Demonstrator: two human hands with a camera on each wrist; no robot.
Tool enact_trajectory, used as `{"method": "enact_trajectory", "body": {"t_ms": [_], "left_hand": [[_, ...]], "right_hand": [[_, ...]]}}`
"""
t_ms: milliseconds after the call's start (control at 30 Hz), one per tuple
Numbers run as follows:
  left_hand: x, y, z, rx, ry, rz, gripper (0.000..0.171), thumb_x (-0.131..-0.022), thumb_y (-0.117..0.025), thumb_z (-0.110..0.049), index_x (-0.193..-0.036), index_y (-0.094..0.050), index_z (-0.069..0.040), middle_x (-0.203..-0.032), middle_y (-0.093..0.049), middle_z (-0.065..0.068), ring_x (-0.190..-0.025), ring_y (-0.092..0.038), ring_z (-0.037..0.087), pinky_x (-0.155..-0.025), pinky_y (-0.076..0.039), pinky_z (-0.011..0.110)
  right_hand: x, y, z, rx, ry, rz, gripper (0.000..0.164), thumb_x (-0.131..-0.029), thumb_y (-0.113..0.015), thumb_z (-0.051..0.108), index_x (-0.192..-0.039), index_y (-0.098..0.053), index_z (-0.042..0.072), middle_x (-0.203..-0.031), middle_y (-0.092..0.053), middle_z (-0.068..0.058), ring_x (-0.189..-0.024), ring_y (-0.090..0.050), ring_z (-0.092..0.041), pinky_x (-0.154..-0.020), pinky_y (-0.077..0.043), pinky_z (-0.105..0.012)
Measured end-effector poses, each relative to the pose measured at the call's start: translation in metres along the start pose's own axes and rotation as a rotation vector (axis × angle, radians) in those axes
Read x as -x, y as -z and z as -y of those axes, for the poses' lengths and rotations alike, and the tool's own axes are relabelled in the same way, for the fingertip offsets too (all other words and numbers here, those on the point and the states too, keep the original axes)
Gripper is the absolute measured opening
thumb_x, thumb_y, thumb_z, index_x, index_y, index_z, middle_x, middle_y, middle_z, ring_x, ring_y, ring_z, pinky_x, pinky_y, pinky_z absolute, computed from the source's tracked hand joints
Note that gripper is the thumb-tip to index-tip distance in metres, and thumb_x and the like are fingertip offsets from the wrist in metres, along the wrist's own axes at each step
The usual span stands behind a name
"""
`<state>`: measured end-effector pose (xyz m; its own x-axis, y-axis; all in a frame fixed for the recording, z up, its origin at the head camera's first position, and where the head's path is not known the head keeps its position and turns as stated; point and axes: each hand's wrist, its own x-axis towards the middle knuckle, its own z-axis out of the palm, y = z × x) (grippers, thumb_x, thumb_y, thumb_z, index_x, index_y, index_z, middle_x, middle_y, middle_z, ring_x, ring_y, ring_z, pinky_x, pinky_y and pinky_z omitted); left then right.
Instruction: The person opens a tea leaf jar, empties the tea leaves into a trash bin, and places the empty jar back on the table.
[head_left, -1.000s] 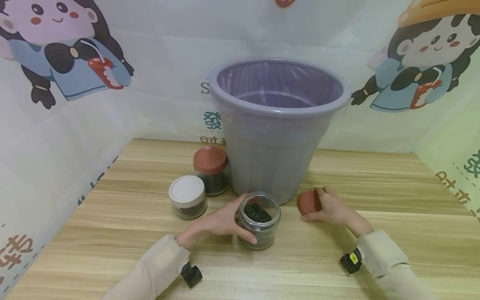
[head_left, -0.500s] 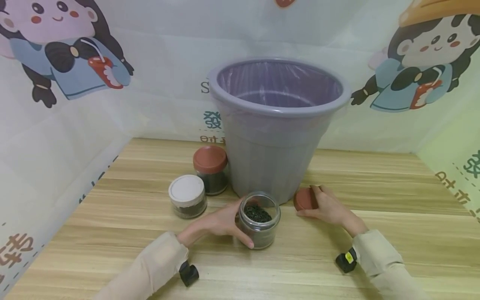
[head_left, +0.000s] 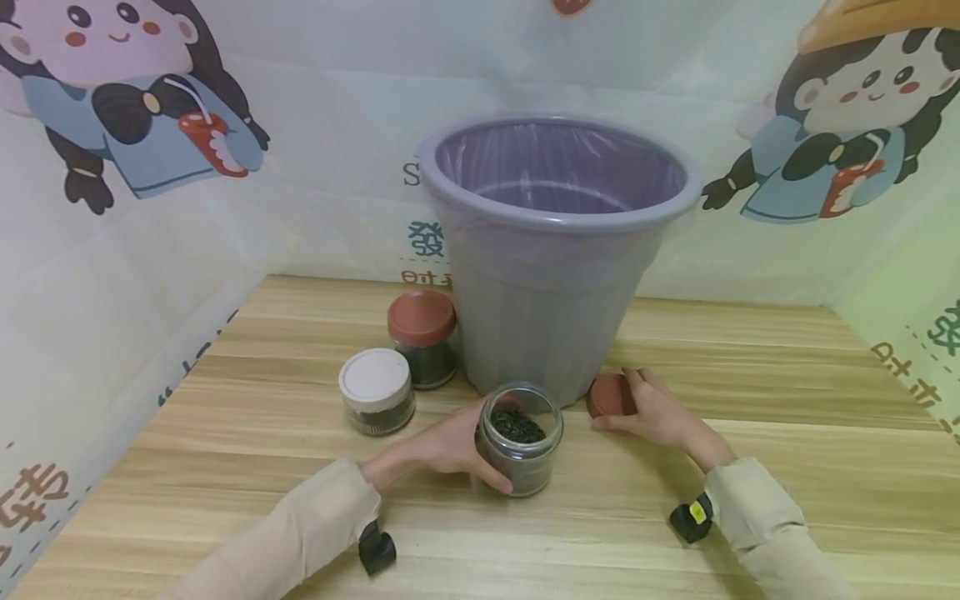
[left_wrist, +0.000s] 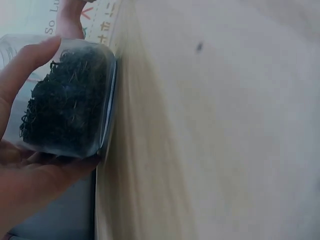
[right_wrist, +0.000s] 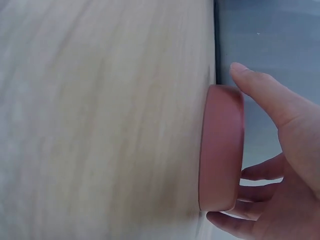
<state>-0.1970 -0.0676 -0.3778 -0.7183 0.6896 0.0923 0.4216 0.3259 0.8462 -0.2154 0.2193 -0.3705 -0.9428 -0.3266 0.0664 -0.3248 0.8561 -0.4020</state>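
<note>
A clear jar point(head_left: 528, 467) without a lid stands on the table in the head view, with dark dried leaves point(head_left: 517, 427) inside that look like tea. My left hand point(head_left: 457, 437) grips it from the left, thumb in front and fingers behind; the left wrist view shows the thumb against the wall of the jar. To the right, a red-brown lid point(head_left: 609, 395) lies flat by the foot of the bin. Around it is my right hand point(head_left: 660, 412), fingers spread loosely; in the right wrist view the thumb point(right_wrist: 260, 87) stands off the lid's edge.
A large grey-purple bin point(head_left: 547, 308) with a clear liner rises behind the jar. Left of it stand a jar with a red-brown lid point(head_left: 422, 317) and a shorter jar with a white lid point(head_left: 375, 375). Printed sheets point(head_left: 322, 167) wall the wooden table point(head_left: 247, 400).
Over the second my right hand and the lid have shifted slightly left toward the bin, then stayed there. The left hand still holds the jar in nearly the same place.
</note>
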Motion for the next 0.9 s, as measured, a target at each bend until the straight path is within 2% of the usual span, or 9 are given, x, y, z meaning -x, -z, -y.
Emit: {"method": "enact_trajectory", "body": {"t_ms": [167,333,500,600,733,900], "left_hand": [[0.002,-0.004,0.0,-0.035,0.002,-0.066,0.087,-0.053,-0.086,-0.018,-0.126,-0.041,-0.006,-0.122,-0.05,0.007,-0.113,-0.046,0.019,-0.098,-0.033,0.036],[0.008,-0.003,-0.001,-0.031,-0.003,-0.116,0.087,-0.052,-0.086,-0.017,-0.126,-0.04,-0.004,-0.121,-0.05,0.01,-0.112,-0.047,0.021,-0.096,-0.035,0.037],[0.017,0.002,-0.001,-0.048,-0.02,-0.17,0.088,-0.052,-0.086,-0.018,-0.126,-0.039,-0.003,-0.12,-0.051,0.012,-0.11,-0.048,0.022,-0.095,-0.036,0.039],[0.024,0.007,-0.005,-0.044,0.005,-0.201,0.089,-0.053,-0.085,-0.021,-0.126,-0.039,-0.002,-0.118,-0.051,0.01,-0.109,-0.048,0.023,-0.095,-0.036,0.04],[0.031,0.016,-0.01,-0.03,0.022,-0.234,0.088,-0.055,-0.085,-0.022,-0.126,-0.037,-0.003,-0.117,-0.05,0.008,-0.108,-0.048,0.021,-0.095,-0.034,0.041],[0.038,0.031,-0.02,-0.026,0.002,-0.292,0.083,-0.056,-0.084,-0.019,-0.124,-0.039,-0.005,-0.116,-0.051,0.006,-0.107,-0.048,0.019,-0.094,-0.036,0.04]], "right_hand": [[0.005,0.005,0.0,-0.083,-0.026,0.006,0.089,-0.077,-0.066,0.039,-0.128,-0.023,-0.02,-0.124,-0.031,-0.041,-0.109,-0.041,-0.047,-0.086,-0.039,-0.053],[0.011,0.013,0.0,-0.147,-0.025,-0.018,0.081,-0.084,-0.059,0.037,-0.13,-0.021,-0.018,-0.13,-0.029,-0.038,-0.119,-0.03,-0.049,-0.095,-0.03,-0.056],[0.017,0.022,0.001,-0.149,0.009,-0.08,0.072,-0.086,-0.058,0.03,-0.129,-0.025,-0.018,-0.125,-0.036,-0.038,-0.114,-0.037,-0.048,-0.091,-0.035,-0.055],[0.019,0.027,0.001,-0.17,0.034,-0.11,0.068,-0.087,-0.057,0.026,-0.129,-0.026,-0.017,-0.124,-0.038,-0.037,-0.112,-0.04,-0.047,-0.088,-0.039,-0.054],[0.02,0.035,0.001,-0.235,0.045,-0.132,0.064,-0.088,-0.055,0.023,-0.13,-0.025,-0.015,-0.126,-0.037,-0.035,-0.114,-0.039,-0.045,-0.089,-0.038,-0.053],[0.02,0.052,0.006,-0.334,0.038,-0.146,0.062,-0.09,-0.052,0.02,-0.132,-0.023,-0.014,-0.129,-0.034,-0.034,-0.117,-0.036,-0.044,-0.092,-0.036,-0.053]]}}
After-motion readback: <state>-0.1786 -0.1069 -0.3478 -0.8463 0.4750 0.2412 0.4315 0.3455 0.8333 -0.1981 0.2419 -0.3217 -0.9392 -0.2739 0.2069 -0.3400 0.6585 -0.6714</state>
